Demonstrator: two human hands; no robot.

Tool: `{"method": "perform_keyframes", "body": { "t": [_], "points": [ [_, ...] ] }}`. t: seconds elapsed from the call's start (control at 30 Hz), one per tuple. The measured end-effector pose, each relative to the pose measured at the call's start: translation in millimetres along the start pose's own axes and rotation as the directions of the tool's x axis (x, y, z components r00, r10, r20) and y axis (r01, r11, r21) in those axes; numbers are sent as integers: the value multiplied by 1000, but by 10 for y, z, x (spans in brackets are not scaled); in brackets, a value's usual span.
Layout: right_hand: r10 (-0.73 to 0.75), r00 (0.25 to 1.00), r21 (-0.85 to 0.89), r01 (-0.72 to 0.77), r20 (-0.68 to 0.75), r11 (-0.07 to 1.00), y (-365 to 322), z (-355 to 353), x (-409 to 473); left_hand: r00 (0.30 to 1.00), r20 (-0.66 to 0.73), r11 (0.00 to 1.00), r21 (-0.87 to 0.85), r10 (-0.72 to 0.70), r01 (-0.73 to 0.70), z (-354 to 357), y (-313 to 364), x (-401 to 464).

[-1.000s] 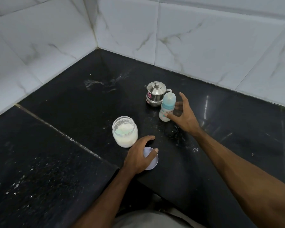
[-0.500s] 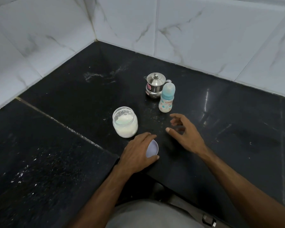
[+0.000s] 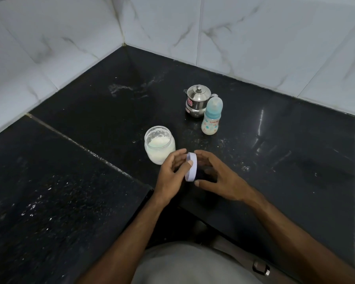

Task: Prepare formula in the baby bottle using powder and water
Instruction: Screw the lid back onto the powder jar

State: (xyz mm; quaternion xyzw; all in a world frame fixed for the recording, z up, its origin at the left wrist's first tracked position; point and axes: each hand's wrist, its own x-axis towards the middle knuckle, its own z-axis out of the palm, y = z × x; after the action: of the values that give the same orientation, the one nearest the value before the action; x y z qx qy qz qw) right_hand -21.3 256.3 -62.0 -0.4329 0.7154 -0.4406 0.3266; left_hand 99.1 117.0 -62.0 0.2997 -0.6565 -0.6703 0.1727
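We hold round white plastic lid (image 3: 191,167) on edge, left hand (image 3: 173,175) pinching it, right hand (image 3: 217,179) cupping opposite rim, likely to recap open glass powder jar (image 3: 159,144) just beyond left hand. Capped blue-collared baby bottle (image 3: 212,117) stands farther beyond right hand, beside steel pot (image 3: 197,101).

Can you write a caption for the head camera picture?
Both hands hold a white round lid beside an open glass powder jar.
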Motion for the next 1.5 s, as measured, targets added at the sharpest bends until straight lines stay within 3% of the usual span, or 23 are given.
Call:
{"method": "perform_keyframes", "body": {
  "t": [0.13,0.27,0.37,0.47,0.6,0.7,0.83,1.03,1.3,1.5],
  "points": [
    [-37,998,-12,36,-58,999,-103,43,46,987,49,944,-286,-155,163,57,87,-46],
    [-33,997,-35,31,-64,999,-127,62,71,977,66,908,-361,-201,211,37,57,-53],
    [-19,996,-73,13,-83,997,-156,-32,103,988,44,953,-258,-150,157,-54,-4,-100],
    [-29,997,-183,15,-78,983,-248,-201,198,997,-82,997,-71,-15,10,-199,-82,-150],
    [-111,994,-361,101,-8,927,-488,-335,410,935,-331,992,24,126,-125,-433,-127,-151],
    [-140,987,-460,161,79,873,-718,-368,647,887,-401,971,162,228,-177,-598,-91,-98],
    [-157,966,-588,249,203,770,-992,-302,1005,898,-310,926,308,314,-217,-762,-69,31],
    [-10,943,-713,259,334,652,-1293,-134,1379,968,-40,926,303,247,-224,-797,96,249],
    [61,932,-774,260,358,578,-1309,32,1488,984,-26,931,329,174,-156,-766,213,363],
    [16,945,-791,265,328,551,-1289,47,1430,986,-26,938,312,167,-151,-799,171,379]
  ]
}}
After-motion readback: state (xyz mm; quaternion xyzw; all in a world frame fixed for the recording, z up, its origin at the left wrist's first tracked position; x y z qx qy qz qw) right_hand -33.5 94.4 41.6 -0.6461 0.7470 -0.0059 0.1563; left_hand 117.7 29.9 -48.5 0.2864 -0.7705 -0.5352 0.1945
